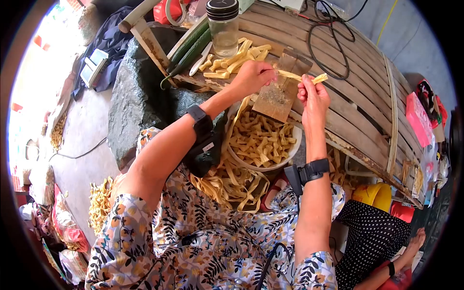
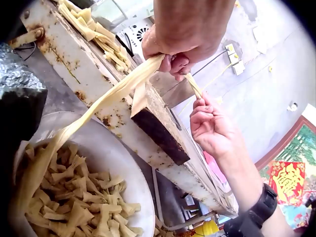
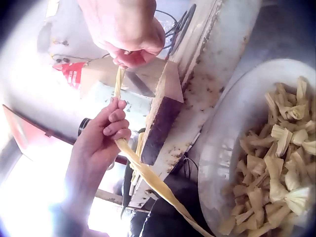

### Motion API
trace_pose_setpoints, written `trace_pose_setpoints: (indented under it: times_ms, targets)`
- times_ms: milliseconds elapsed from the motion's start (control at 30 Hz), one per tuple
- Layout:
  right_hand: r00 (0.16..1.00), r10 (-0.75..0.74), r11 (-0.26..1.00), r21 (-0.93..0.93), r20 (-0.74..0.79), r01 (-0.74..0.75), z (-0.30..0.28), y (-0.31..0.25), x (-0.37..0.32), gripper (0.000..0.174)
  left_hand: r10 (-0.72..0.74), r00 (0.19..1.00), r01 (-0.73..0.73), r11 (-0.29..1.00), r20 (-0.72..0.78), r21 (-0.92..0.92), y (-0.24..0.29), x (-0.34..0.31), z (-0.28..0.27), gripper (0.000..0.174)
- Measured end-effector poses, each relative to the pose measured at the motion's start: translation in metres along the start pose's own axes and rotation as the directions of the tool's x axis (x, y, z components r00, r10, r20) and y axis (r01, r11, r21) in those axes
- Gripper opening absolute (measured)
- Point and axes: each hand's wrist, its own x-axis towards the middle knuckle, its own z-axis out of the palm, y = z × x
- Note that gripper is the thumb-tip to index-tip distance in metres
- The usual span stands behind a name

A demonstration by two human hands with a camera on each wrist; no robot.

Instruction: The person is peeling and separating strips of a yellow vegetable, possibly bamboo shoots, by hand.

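A pale yellow twisted strip [image 1: 290, 75] stretches between the two hands above a small wooden board [image 1: 273, 104]. The left hand [image 1: 253, 78] pinches it with curled fingers, and from that hand the strip's long part [image 2: 106, 96] hangs down across the bowl in the left wrist view. The right hand [image 1: 315, 102] grips the strip near its short frayed end between thumb and fingers. In the right wrist view the right hand [image 3: 126, 37] is above the left hand [image 3: 101, 128]. Below the board, a white bowl [image 1: 296, 145] holds many knotted pieces [image 1: 261, 140].
More yellow pieces [image 1: 241, 57], cucumbers [image 1: 191, 48] and a lidded jar [image 1: 224, 38] stand on the slatted bench [image 1: 357, 104]. A black cable [image 1: 333, 29] lies behind. Loose strips [image 1: 227, 183] hang below the bowl; a yellow bucket [image 1: 379, 195] is at right.
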Motion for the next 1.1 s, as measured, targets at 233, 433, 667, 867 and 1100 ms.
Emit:
trace_pose_setpoints:
  times_ms: [233, 433, 667, 867, 1100]
  targets:
    - [0.998, 0.01, 1.0, 0.008, -0.063, -0.01, 0.001, 0.01, 0.01, 0.014, -0.03, 0.997, 0.026, 0.998, -0.074, -0.05, -0.009, 0.012, 0.009, 0.019]
    - [0.992, 0.001, 0.964, -0.263, -0.129, -0.035, -0.013, 0.031, 0.011, 0.011, -0.071, 0.988, 0.076, 0.997, -0.139, 0.029, -0.032, 0.009, 0.016, 0.015]
    - [0.97, 0.097, 0.73, -0.679, 0.224, 0.084, -0.015, -0.021, -0.04, 0.022, -0.16, 0.958, 0.231, 0.923, 0.239, -0.308, -0.001, -0.028, -0.007, 0.018]
    - [0.937, -0.002, 0.684, -0.683, 0.349, 0.256, -0.021, -0.03, -0.07, 0.027, -0.089, 0.919, 0.164, 0.973, 0.384, -0.166, 0.01, -0.063, 0.007, 0.023]
    - [0.888, 0.007, 0.801, -0.534, 0.459, 0.27, -0.026, -0.032, -0.072, 0.015, -0.121, 0.77, 0.468, 0.774, 0.627, -0.426, 0.007, -0.075, -0.002, 0.026]
